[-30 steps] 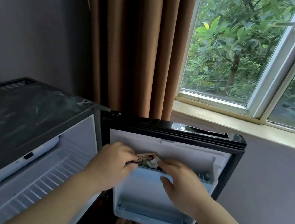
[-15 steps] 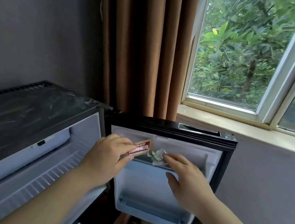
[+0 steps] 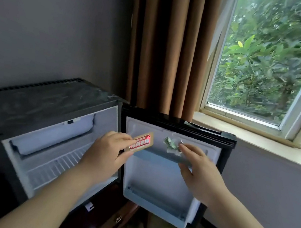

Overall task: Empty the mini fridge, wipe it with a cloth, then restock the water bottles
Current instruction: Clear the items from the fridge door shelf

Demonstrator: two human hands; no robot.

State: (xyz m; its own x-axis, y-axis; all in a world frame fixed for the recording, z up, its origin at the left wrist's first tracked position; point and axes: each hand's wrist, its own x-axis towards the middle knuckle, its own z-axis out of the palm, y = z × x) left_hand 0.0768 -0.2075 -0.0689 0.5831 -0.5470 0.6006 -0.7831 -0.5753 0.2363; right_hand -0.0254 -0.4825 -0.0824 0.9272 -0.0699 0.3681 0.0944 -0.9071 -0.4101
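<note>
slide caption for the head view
Left hand holds a brown packet; right hand pinches crumpled wrappers above the door shelf.

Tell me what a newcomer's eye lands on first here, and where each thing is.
Centre frame, the left hand holds a tan packet with a red label in front of the open mini fridge door. Just right of it, the right hand pinches a crumpled wrapper above the door's upper shelf. Upper right, a window shows green leaves beside the brown curtain.
</note>
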